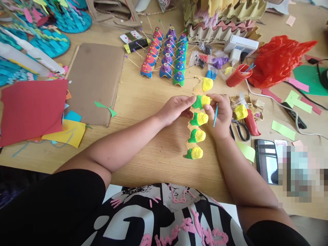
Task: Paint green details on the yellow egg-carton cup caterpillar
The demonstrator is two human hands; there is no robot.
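- Five-bump carton strip point(191, 126) over the table point(148, 147): my left hand point(176, 108) pinches it near the far end; my right hand point(220, 114), curled around a blue tool point(216, 115), has thumb and finger against its yellow clay point(205, 100).
- Squeezing too hard might dent the clay; a slipping tool might scratch it.
- Red cup point(237, 77): blue sticks point(249, 67).

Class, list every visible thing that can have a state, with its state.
Tan carton strip with green-yellow clay: held, partly coated.
Slim blue tool: in right grip.
Black smartphone: face-up.
Black-handled scissors: open or shut unclear.
Red plastic bag: crumpled.
Red cylindrical cup: uncovered.
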